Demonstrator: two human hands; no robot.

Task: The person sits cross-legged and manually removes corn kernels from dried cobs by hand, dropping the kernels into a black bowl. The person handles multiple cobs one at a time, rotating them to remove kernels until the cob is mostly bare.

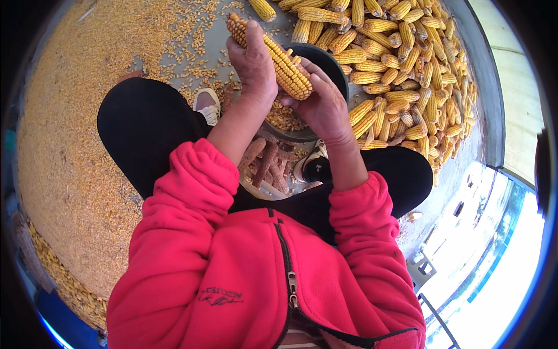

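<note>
A yellow ear of corn (pixel 287 65) is held at a slant over a dark round tub (pixel 341 72). My left hand (pixel 254 65) grips its upper end, the thumb lying along the kernels. Around the lower end are the fingers of my right hand (pixel 324 102), with the thumb near the tip. Along the ear's right side a strip looks stripped of kernels, and a few kernels (pixel 296 59) stick up loosely there. Loose kernels (pixel 283 118) lie in the tub. My hands and the ear hide part of its inside.
Several bare cobs (pixel 272 168) lie between my legs, near my shoes (pixel 207 104). To the right is a big heap of unshelled ears (pixel 405 74) beside a low wall edge (pixel 490 83). Loose kernels (pixel 78 144) cover the floor on the left.
</note>
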